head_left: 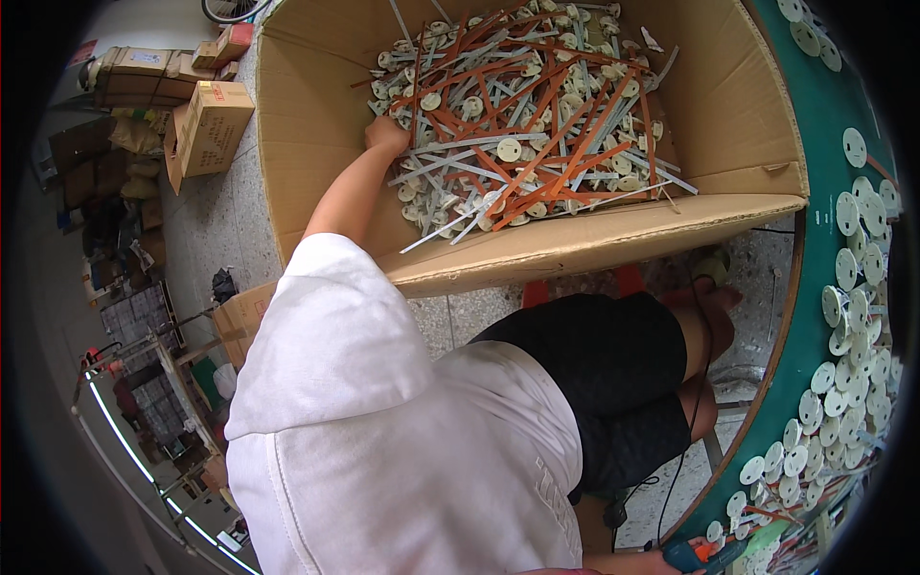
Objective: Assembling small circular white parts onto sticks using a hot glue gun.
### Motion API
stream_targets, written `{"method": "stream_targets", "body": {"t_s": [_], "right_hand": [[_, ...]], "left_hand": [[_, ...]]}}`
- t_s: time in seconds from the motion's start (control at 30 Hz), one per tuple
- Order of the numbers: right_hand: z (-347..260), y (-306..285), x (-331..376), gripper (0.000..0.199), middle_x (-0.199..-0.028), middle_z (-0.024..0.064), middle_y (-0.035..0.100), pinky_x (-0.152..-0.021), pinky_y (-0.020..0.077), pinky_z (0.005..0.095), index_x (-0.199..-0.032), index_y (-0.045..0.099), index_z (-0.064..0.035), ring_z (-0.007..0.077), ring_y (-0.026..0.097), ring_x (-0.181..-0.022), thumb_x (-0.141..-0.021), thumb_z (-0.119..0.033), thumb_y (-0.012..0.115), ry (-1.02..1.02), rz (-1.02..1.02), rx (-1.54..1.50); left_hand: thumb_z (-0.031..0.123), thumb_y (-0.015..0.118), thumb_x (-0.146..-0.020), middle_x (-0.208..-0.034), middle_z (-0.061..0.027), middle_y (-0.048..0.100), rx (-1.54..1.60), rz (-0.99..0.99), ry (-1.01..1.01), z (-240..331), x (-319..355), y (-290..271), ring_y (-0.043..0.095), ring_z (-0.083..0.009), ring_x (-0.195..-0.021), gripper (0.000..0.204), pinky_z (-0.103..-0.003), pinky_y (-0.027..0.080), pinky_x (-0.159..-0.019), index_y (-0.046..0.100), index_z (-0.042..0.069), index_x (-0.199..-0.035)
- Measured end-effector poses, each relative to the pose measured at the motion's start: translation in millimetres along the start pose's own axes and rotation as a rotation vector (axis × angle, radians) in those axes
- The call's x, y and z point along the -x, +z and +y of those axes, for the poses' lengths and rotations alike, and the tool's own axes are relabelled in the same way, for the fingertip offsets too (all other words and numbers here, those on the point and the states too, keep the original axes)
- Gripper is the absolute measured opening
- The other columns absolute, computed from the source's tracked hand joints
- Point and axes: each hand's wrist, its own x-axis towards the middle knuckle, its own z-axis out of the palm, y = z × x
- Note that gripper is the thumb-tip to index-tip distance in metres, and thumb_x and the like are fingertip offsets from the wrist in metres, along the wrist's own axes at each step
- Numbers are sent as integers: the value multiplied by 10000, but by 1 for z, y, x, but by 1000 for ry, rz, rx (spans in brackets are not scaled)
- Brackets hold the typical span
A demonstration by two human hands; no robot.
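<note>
My left hand reaches into a large cardboard box, at the left edge of a heap of cream round discs and long flat strips, some grey and some orange-brown. Its fingers are curled closed, and what they hold, if anything, is hidden. At the bottom right, my right hand is closed around a teal power tool with an orange part, beside the green table's edge. The tool's front end and most of my right fingers are hard to make out.
A green tabletop curves along the right side, bearing many loose white discs. A black cable hangs by my legs. Cardboard cartons stand on the speckled floor at the left, above a metal-framed rack.
</note>
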Motion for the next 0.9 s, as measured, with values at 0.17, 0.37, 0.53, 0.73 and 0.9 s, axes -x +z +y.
{"method": "stream_targets", "body": {"t_s": [0.17, 0.37, 0.53, 0.73, 0.9], "right_hand": [[9, -15, 8, 204, -833, 82, 600, -718, 528, 431, -891, 555, -92, 262, 602, -724, -883, -267, 658, 42, 20, -29], [19, -33, 16, 214, -857, 84, 601, -725, 530, 432, -920, 552, -97, 264, 605, -743, -881, -277, 661, 92, 56, -70], [25, -47, 22, 225, -878, 86, 602, -731, 531, 434, -944, 549, -102, 266, 607, -758, -880, -286, 662, 128, 76, -104], [34, -58, 22, 242, -902, 87, 603, -738, 533, 436, -974, 546, -108, 268, 610, -777, -878, -296, 665, 164, 91, -157], [43, -69, 23, 259, -922, 89, 605, -743, 534, 437, -998, 543, -112, 269, 612, -792, -877, -305, 666, 192, 110, -199]], "left_hand": [[130, 713, -701, -936, -164, 722, 54, -28, 52, 3, 2, -3, 693, -320, -931, 169, -395, 547, -826, 756, 70, -854], [115, 712, -698, -932, -159, 724, 58, 3, 48, 5, 7, -6, 698, -308, -916, 167, -388, 546, -813, 758, 66, -851], [123, 710, -703, -931, -155, 725, 99, -33, 40, -4, -3, -3, 701, -305, -892, 141, -385, 547, -802, 762, 66, -821], [158, 693, -735, -798, -119, 725, 155, -127, 10, -20, -30, 4, 704, -252, -744, 125, -362, 548, -731, 748, 54, -778], [156, 696, -757, -695, -98, 700, 160, -144, 18, -17, -33, 1, 670, -202, -604, 145, -350, 532, -610, 718, 15, -735]]}}
